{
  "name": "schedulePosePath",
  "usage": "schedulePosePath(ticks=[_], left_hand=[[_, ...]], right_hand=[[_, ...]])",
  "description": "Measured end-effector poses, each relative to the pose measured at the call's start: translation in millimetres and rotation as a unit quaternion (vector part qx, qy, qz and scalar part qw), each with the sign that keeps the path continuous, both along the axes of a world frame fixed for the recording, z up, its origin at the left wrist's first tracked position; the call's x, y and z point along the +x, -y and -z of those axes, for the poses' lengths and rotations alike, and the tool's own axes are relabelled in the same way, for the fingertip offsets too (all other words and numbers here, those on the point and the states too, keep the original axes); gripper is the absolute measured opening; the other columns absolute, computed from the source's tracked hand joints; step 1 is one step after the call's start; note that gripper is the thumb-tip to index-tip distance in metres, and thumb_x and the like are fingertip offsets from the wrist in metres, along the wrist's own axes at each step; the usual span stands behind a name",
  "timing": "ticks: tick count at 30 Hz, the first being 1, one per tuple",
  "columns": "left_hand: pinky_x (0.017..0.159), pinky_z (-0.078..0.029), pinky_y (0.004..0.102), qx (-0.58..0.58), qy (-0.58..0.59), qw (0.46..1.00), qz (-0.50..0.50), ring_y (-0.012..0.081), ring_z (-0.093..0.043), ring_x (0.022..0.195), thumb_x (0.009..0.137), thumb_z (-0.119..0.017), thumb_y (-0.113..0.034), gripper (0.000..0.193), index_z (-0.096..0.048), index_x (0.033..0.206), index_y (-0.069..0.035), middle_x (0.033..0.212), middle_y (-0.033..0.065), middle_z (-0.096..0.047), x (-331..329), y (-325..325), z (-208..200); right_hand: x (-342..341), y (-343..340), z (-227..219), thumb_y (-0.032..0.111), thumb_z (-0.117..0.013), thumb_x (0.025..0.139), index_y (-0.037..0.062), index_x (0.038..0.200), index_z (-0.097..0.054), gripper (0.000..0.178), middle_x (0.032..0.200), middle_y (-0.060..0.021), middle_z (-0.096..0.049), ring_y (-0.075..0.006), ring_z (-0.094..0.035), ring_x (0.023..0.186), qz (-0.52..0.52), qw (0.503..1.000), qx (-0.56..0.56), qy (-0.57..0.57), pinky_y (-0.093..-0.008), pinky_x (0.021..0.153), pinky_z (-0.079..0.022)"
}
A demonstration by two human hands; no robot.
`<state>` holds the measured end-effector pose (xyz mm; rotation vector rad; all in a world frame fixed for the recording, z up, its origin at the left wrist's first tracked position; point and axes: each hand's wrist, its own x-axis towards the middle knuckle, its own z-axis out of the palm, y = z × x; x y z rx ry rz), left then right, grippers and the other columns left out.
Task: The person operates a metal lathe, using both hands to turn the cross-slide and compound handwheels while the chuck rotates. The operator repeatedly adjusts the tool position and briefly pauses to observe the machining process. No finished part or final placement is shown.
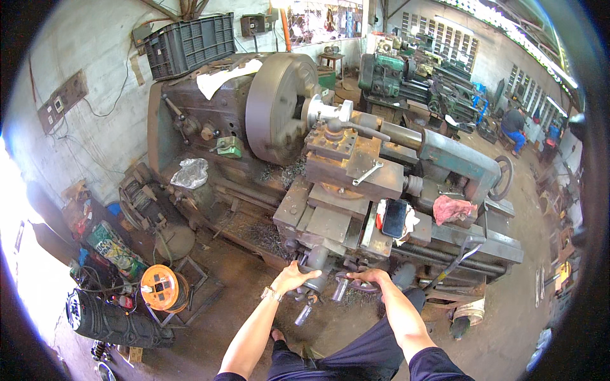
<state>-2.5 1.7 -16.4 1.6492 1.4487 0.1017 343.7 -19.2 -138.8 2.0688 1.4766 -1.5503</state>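
Observation:
In front of me stands a large metal lathe, its carriage [330, 219] nearest my hands. My left hand [291, 278], with a watch on the wrist, is closed on a crank [311, 289] at the carriage front; its thumb points right and some fingers are hidden. A shiny grip [304, 315] hangs below it. To the right, my right hand [372, 277] grips the rim of a small handwheel [363, 286], beside another shiny grip [340, 289]. Farther back, a bright metal workpiece [323, 109] sits at the big round chuck [274, 105], near the tool post [333, 140].
A wrench [368, 173] lies on the carriage slide, with a phone [395, 218] and a pink rag [453, 209] to its right. An orange cable reel [160, 287] stands on the floor at left. Another person [513, 124] sits far right, near other machines.

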Motion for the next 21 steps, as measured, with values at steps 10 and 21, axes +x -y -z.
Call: schedulePosePath(ticks=[10,21], left_hand=[[0.113,-0.043,0.0424,-0.018,0.004,1.0,0.007,0.0412,-0.053,0.135,0.065,-0.069,-0.087,0.141,-0.03,0.146,0.021,0.139,0.0384,-0.053,-0.5,-0.3,-5.0],[0.117,-0.038,0.0398,-0.028,-0.005,1.0,0.002,0.039,-0.046,0.141,0.066,-0.068,-0.087,0.139,-0.03,0.149,0.018,0.146,0.0358,-0.047,-0.2,-1.1,-1.8]], right_hand=[[0.4,9.6,-7.1,0.088,-0.062,0.073,0.0169,0.145,-0.057,0.102,0.145,-0.0132,-0.058,-0.0298,-0.054,0.134,0.008,0.999,0.02,0.047,-0.0442,0.11,-0.041],[-2.1,21.2,-28.2,0.096,-0.059,0.064,0.0087,0.129,-0.07,0.109,0.139,-0.0203,-0.062,-0.0334,-0.056,0.133,0.03,0.998,0.049,0.029,-0.043,0.11,-0.043]])
